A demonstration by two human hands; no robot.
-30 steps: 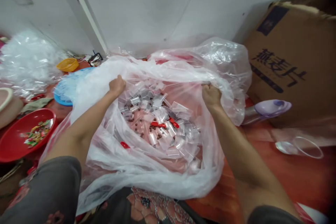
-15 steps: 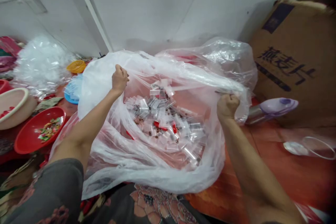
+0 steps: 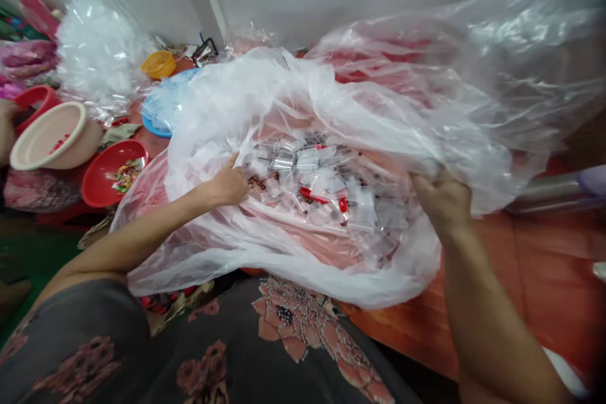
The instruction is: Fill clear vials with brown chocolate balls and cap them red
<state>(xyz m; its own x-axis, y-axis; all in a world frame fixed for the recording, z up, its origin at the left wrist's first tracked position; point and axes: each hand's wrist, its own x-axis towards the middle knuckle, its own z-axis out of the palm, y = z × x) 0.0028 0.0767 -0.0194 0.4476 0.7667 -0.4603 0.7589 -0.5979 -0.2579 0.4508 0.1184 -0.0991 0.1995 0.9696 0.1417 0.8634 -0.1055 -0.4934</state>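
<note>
Near the front edge of the red mat (image 3: 402, 322), a large clear plastic bag (image 3: 265, 88) lies open, holding many small clear zip bags (image 3: 307, 170) among brown beads (image 3: 257, 183) and red pieces (image 3: 307, 192). The right hand (image 3: 442, 202) is curled shut around the bag's bunched edge, lifting it. The left hand (image 3: 227, 183) lies open on the plastic, fingers extended, just beside the small bags, with a red plate (image 3: 113, 173) and a beige basin (image 3: 47, 136) well off to the left.
</note>
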